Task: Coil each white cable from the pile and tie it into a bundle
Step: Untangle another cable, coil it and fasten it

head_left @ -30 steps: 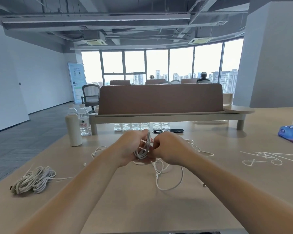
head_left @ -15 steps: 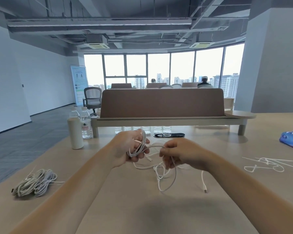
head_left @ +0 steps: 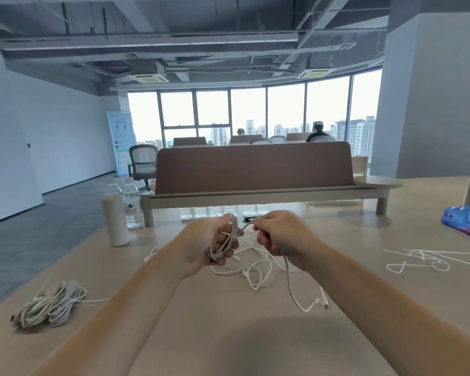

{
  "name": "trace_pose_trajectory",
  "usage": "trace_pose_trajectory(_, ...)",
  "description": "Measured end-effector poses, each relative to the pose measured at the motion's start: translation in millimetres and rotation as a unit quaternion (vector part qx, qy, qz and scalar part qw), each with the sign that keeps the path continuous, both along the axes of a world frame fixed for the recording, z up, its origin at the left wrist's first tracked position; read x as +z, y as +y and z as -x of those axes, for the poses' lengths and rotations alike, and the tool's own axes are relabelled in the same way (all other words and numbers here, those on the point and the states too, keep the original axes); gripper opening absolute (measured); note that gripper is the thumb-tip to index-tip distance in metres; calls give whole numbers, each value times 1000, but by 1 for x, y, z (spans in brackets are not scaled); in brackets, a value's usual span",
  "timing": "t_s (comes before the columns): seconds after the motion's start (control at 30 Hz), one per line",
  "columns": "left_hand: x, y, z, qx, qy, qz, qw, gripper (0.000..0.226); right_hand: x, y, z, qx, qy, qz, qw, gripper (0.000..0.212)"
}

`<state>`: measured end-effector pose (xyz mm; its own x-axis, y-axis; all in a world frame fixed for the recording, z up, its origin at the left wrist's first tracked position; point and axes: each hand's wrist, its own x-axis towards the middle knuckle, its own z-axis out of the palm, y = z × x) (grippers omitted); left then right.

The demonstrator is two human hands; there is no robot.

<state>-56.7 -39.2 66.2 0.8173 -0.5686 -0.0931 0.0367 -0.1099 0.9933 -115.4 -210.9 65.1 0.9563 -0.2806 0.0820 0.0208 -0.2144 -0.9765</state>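
Gripping a coil of white cable in the left hand, with fingers curled round the loops, holding it upright and clear of the table. Pinching the free strand of that same cable in the right hand, with fingers closed tight on it, just beside the coil. Trailing down from under the right fist to the tabletop, curving and ending in a connector near the right forearm. Lying below and between the two hands, touching the wood: loose white cables, tangled in open loops. Sitting well apart at the near left edge: two coiled bundles, side by side and touching. Lying well off to the right: thin white ties, scattered flat. Standing upright at the far left of the table: an opaque white cylindrical bottle, hiding whatever is inside, and just behind it two clear water bottles, capped and looking full of water, the nearer one bearing a red-and-white label. Standing in a row under the shelf of the brown desk divider: small clear bottles, showing only the lower halves, holding water. Slumping at the far right edge: a blue plastic bag, crumpled, giving no view of its contents.
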Motion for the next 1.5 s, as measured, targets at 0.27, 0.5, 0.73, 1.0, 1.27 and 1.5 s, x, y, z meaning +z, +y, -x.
trace_pose_trajectory(0.27,6,14,-15,62,8,41,997,46,-10,-18,12,100,112,78,986,4)
trace_pose_trajectory(0.5,-5,4,-12,62,-1,24,998,49,-7,-8,2,15,5,64,998,4)
trace_pose_trajectory(0.73,-14,-3,-7,51,27,20,998,37,-4,17,-4,-39,-75,158,984,11)
trace_pose_trajectory(1.0,-18,-3,-3,46,34,22,998,41,-10,39,0,-32,-107,280,954,28)
trace_pose_trajectory(1.27,-14,-4,0,62,41,53,996,49,-11,45,2,-10,-116,324,939,24)
trace_pose_trajectory(1.5,-15,-4,4,58,29,63,996,50,-12,51,5,15,-118,328,937,20)
